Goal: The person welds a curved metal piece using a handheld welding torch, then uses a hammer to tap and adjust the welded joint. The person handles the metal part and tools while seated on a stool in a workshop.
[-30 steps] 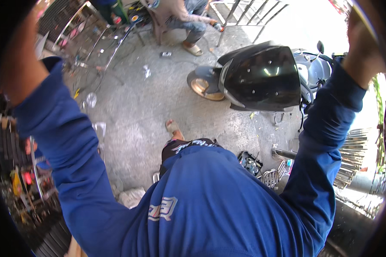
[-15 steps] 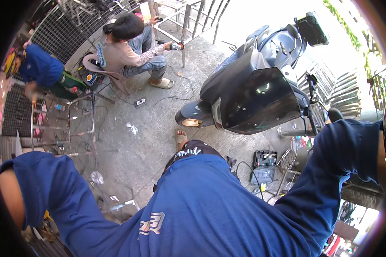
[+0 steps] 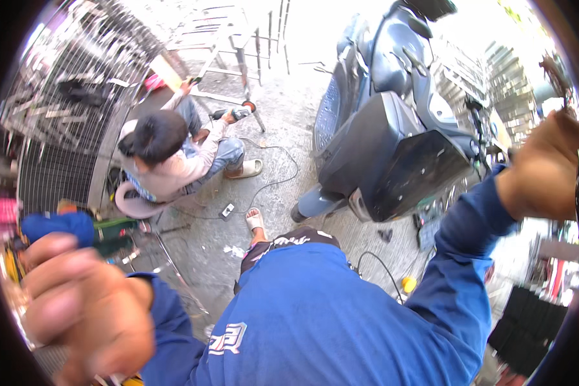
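My left hand (image 3: 87,315) is raised at the lower left, smeared by motion. Its fingers look bent, but whether they hold anything does not show. On the right, my right hand (image 3: 543,167) is lifted beside the picture's rim, its wrist bent and its fingers hidden or cut off. No thing can be made out in either hand. Blue sleeves (image 3: 457,257) cover both forearms. The dark motor scooter (image 3: 402,161) stands ahead, inward from my right hand. Past my left hand, a person (image 3: 167,154) sits on a plastic chair (image 3: 135,202), holding an angle grinder (image 3: 238,112) against a metal frame (image 3: 241,71).
A cable (image 3: 289,157) loops over the concrete floor to a small socket block (image 3: 227,210). Metal mesh panels (image 3: 55,154) line the left side. Behind my left hand is someone in blue (image 3: 58,228). A yellow object (image 3: 408,284) lies near my right arm.
Both my hands have come into view, the left one moving fast. The view has swung, so the seated person and the scooter's front appear lower. The grinder stays in that person's hand.
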`<state>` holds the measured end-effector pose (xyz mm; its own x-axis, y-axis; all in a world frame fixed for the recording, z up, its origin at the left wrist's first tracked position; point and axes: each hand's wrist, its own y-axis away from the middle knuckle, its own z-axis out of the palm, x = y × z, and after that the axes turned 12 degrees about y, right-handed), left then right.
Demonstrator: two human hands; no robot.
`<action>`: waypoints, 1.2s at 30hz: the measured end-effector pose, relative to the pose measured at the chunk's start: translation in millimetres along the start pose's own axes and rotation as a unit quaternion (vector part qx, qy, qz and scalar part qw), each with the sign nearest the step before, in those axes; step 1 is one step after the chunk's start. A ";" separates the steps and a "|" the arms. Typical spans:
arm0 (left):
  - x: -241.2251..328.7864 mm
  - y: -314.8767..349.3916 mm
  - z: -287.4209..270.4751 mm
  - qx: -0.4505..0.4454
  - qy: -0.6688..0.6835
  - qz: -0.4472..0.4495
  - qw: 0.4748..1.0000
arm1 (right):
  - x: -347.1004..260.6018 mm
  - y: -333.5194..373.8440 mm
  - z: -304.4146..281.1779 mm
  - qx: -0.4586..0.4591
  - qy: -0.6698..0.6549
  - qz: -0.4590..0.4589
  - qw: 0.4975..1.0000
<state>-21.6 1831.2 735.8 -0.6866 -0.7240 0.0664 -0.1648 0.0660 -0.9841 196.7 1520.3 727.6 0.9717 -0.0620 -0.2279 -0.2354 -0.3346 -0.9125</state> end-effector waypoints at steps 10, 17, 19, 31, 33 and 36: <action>-201.6 33.3 56.2 -0.312 0.215 0.126 0.917 | -5.3 188.3 122.9 -0.003 0.283 0.496 0.821; -288.3 81.0 193.8 -0.107 0.305 -0.059 0.945 | 9.1 200.9 92.3 0.133 0.387 0.559 0.721; -322.9 115.6 251.6 -0.118 0.260 -0.190 0.939 | 36.2 194.6 86.5 0.140 0.410 0.548 0.716; -616.0 522.1 538.2 -0.489 -0.012 -0.531 0.692 | 366.8 116.4 157.0 -0.170 0.393 0.541 0.724; -682.3 594.7 591.4 -0.506 -0.068 -0.577 0.637 | 471.1 123.3 180.3 -0.239 0.380 0.557 0.698; -776.5 690.6 676.1 -0.530 -0.064 -0.641 0.551 | 618.0 150.8 204.4 -0.256 0.466 0.553 0.641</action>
<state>876.5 1974.7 -106.8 0.5202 -0.6806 0.5160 -0.8242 -0.2417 0.5122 757.7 1623.7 379.7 -0.1378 -0.9833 -0.1188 -0.9855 0.1481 -0.0826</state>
